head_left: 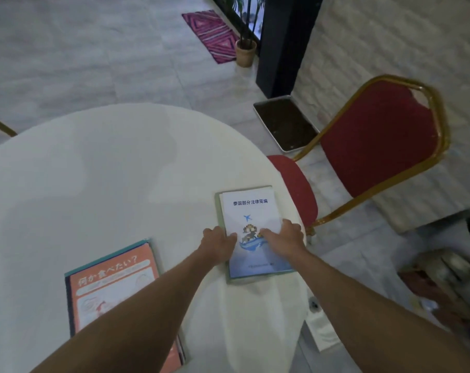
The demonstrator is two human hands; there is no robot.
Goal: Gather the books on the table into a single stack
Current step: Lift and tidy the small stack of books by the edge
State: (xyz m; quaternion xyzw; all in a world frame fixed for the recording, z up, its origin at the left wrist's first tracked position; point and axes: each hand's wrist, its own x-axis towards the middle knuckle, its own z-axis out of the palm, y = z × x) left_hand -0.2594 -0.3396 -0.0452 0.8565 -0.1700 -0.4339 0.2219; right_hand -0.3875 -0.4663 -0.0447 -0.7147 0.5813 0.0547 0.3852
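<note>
Head view: my left hand and right hand press flat, fingers spread, squaring the white book pile at right; orange book waits near left.

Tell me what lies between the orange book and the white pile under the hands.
Head view: the left forearm crosses bare tablecloth between the orange book and white pile.

light: dim, cool, flat | shadows: faint under the books | glare: white table washes out | focus: soft, compression smear | edges: wide-angle bend; right-side clutter possibly unreadable
</note>
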